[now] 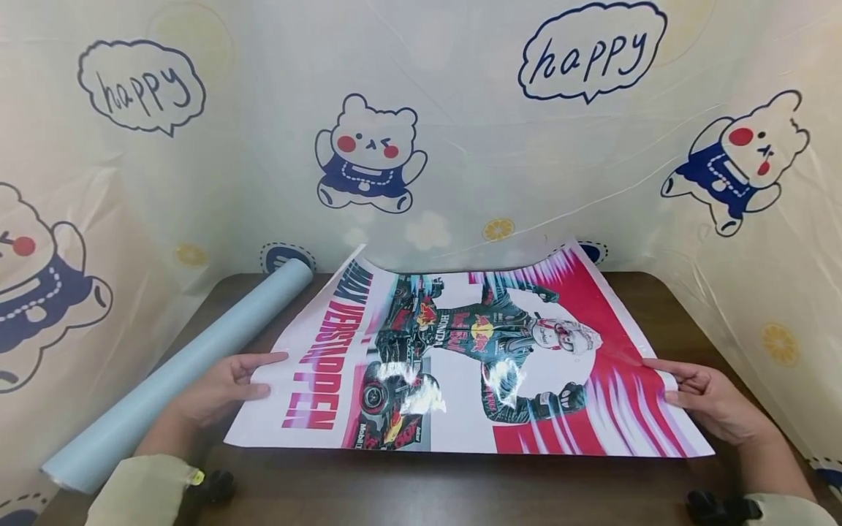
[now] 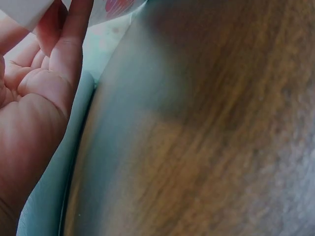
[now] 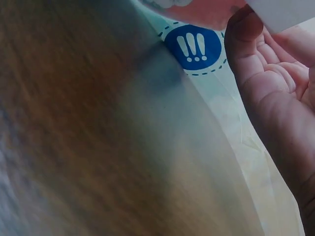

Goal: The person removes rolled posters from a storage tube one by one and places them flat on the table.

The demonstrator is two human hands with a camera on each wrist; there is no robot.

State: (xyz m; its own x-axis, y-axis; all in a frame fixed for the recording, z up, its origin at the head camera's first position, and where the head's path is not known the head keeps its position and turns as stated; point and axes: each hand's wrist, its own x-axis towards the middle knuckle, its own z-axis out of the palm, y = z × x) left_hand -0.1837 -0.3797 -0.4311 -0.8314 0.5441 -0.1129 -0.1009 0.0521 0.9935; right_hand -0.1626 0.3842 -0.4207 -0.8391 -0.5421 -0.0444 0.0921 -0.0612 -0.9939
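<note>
A glossy poster [image 1: 460, 351] spreads out above the brown table [image 1: 342, 489]. It is printed with a person in a racing suit, a racing car and large red lettering, all lying sideways. Its far corners curl upward. My left hand [image 1: 220, 391] pinches the left edge between thumb and fingers. On the opposite side, my right hand [image 1: 717, 402] pinches the right edge the same way. In the left wrist view the left palm [image 2: 39, 108] faces up under a white corner of the sheet. The right wrist view shows the right thumb [image 3: 246, 29] against the sheet's edge.
A long pale blue roll [image 1: 184, 372] lies slantwise along the table's left side, beside my left forearm. A cream curtain [image 1: 460, 168] with printed bears and the word "happy" surrounds the table at the back and sides.
</note>
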